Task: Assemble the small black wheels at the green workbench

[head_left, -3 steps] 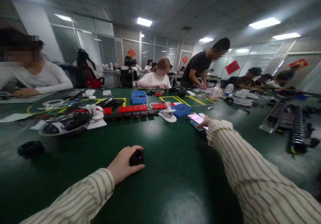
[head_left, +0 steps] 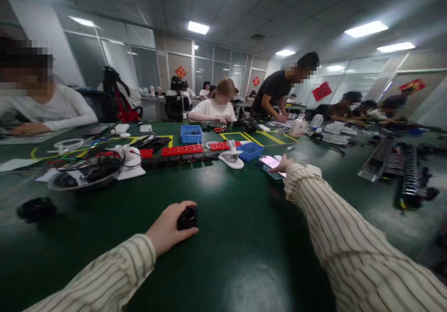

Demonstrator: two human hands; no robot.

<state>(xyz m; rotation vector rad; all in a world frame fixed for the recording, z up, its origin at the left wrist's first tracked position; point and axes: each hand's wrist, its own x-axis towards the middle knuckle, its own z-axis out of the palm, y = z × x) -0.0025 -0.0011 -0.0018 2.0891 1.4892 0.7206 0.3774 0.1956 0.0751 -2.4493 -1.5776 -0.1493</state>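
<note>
My left hand is closed round a small black ring-shaped part with a round opening, which rests on the green table. Its thumb and fingers grip the part from both sides. Farther off, my right hand reaches over a phone with a bright pinkish screen. A finger stretches across the screen and the thumb stands apart; some fingers are hidden. The phone lies on a bluish object that I cannot make out. Another black round part sits at the left of the table.
A tray of cables and a white stand are at left. Red blocks, a white clamp-like piece and two blue bins line the middle. Metal tracks lie at right. Several people sit or stand around.
The whole view has shifted slightly, so things appear a little farther left. My right hand's thumb looks more raised over the phone; my left hand keeps its hold on the black part.
</note>
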